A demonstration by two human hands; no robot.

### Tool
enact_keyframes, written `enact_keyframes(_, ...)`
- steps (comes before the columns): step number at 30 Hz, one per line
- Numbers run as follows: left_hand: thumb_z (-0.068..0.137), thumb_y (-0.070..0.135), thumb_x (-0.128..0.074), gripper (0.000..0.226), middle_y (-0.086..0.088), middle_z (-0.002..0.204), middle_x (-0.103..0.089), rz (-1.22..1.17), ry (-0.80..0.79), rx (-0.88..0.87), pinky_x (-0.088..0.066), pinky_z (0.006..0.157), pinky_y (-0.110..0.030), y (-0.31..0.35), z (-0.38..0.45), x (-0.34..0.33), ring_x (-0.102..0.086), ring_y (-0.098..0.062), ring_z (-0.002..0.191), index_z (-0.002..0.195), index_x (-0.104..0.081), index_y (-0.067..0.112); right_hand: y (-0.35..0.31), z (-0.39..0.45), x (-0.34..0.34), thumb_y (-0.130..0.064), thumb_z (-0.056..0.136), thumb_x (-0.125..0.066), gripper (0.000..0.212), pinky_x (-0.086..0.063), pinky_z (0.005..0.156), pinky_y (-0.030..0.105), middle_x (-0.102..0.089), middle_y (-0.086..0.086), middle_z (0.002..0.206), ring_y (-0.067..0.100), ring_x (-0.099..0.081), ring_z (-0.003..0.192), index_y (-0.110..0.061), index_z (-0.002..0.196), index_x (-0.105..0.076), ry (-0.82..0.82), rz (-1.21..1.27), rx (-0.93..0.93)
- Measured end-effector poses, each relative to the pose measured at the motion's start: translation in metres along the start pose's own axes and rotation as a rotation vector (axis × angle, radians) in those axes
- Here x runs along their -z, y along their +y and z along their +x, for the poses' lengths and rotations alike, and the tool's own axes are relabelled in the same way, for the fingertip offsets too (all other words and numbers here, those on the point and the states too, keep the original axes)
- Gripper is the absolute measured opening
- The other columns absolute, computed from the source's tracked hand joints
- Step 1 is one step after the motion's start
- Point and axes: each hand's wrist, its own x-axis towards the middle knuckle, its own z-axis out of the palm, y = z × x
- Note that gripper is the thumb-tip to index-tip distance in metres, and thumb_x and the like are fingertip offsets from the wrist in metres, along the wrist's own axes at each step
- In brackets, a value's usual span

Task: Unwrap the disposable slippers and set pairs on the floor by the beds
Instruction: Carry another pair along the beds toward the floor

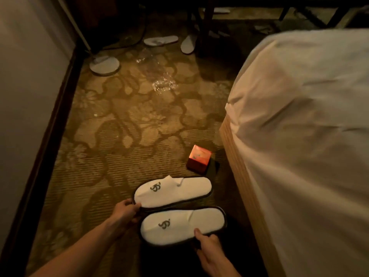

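Two white disposable slippers with dark edging and a grey logo lie side by side on the patterned carpet, close to the bed (299, 136). My left hand (125, 211) pinches the toe end of the far slipper (179, 189). The near slipper (185, 224) is held at its lower edge by my right hand (207, 248), thumb on top. Clear plastic wrapping (159, 80) lies crumpled on the carpet farther off.
A small orange box (198, 158) sits on the carpet beside the bed base. More white slippers (160, 40) lie scattered near dark furniture legs (201, 27) at the far end. A wall with a dark baseboard (46, 136) runs along the left.
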Motion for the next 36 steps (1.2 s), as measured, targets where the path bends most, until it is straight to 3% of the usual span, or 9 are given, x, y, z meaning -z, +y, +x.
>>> enact_keyframes(2,0.097,-0.002,-0.058,0.025,-0.025,0.111,-0.067,0.031,0.023,0.022,-0.056,0.051,-0.034,-0.02,0.032,-0.017,-0.067,-0.033,0.088,0.121,-0.057,0.001,0.008,0.03,0.003,-0.003,0.098,-0.06,0.029,-0.046,0.06,0.038,-0.063,0.019,0.111,0.031,-0.062,0.087,0.0,0.124,-0.047,0.009,-0.02,-0.028)
enact_keyframes(4,0.095,-0.002,-0.061,0.023,-0.025,0.103,-0.068,0.095,0.037,0.038,-0.054,0.059,-0.038,-0.039,0.047,-0.03,-0.067,-0.034,0.086,0.118,-0.058,-0.003,0.02,0.052,0.008,-0.002,0.099,-0.058,0.029,-0.045,0.061,0.037,-0.061,0.015,0.106,0.028,-0.06,0.086,-0.005,0.126,-0.045,0.011,-0.04,-0.059)
enact_keyframes(9,0.089,0.001,-0.071,0.015,-0.015,0.082,-0.064,0.285,0.072,-0.027,-0.051,0.054,-0.032,-0.057,0.062,-0.041,-0.062,-0.026,0.072,0.1,-0.061,0.003,0.045,0.092,0.018,-0.013,0.093,-0.071,0.053,-0.057,0.076,0.04,-0.062,0.016,0.122,0.028,-0.067,0.093,-0.001,0.136,-0.043,0.063,-0.151,-0.039)
enact_keyframes(13,0.084,0.011,-0.078,0.016,-0.011,0.083,-0.067,0.437,0.087,-0.109,-0.06,0.07,-0.04,-0.056,0.066,-0.04,-0.068,-0.027,0.079,0.087,-0.062,0.009,0.045,0.089,0.016,-0.017,0.088,-0.077,0.054,-0.058,0.059,0.031,-0.064,0.018,0.12,0.026,-0.072,0.08,0.001,0.129,-0.049,0.178,-0.223,0.005)
enact_keyframes(17,0.078,0.02,-0.083,0.028,-0.012,0.094,-0.072,0.565,0.091,-0.145,-0.061,0.073,-0.04,-0.054,0.063,-0.031,-0.07,-0.026,0.084,0.098,-0.066,0.008,0.038,0.083,0.02,-0.02,0.091,-0.073,0.03,-0.053,0.046,0.024,-0.073,0.02,0.1,0.025,-0.075,0.076,0.003,0.108,-0.061,0.182,-0.289,-0.019)
enact_keyframes(23,0.068,0.019,-0.09,0.055,-0.008,0.111,-0.067,0.636,0.078,-0.211,-0.058,0.087,-0.042,-0.052,0.064,-0.027,-0.067,-0.029,0.103,0.113,-0.058,0.012,0.039,0.084,0.019,-0.013,0.092,-0.072,0.023,-0.055,0.045,0.024,-0.075,0.021,0.091,0.026,-0.076,0.076,0.007,0.101,-0.066,0.183,-0.232,-0.043)
enact_keyframes(27,0.072,0.02,-0.088,0.05,-0.01,0.116,-0.068,0.694,0.079,-0.298,-0.057,0.088,-0.042,-0.05,0.062,-0.027,-0.065,-0.028,0.103,0.112,-0.058,0.015,0.039,0.083,0.016,-0.013,0.091,-0.073,0.018,-0.058,0.054,0.028,-0.075,0.02,0.086,0.026,-0.075,0.073,0.004,0.094,-0.067,0.192,-0.211,-0.05)
enact_keyframes(32,0.077,0.018,-0.084,0.054,-0.012,0.124,-0.066,0.726,0.071,-0.348,-0.056,0.093,-0.043,-0.049,0.065,-0.03,-0.064,-0.029,0.111,0.123,-0.057,0.012,0.039,0.079,0.014,-0.01,0.092,-0.072,0.018,-0.056,0.045,0.025,-0.074,0.022,0.086,0.026,-0.074,0.07,0.006,0.096,-0.065,0.19,-0.192,-0.062)
enact_keyframes(36,0.076,0.019,-0.084,0.057,-0.013,0.125,-0.065,0.74,0.073,-0.348,-0.056,0.094,-0.043,-0.05,0.065,-0.029,-0.064,-0.03,0.112,0.125,-0.056,0.011,0.036,0.076,0.015,-0.01,0.092,-0.071,0.017,-0.06,0.053,0.028,-0.073,0.021,0.088,0.026,-0.074,0.071,0.004,0.099,-0.064,0.19,-0.22,-0.076)
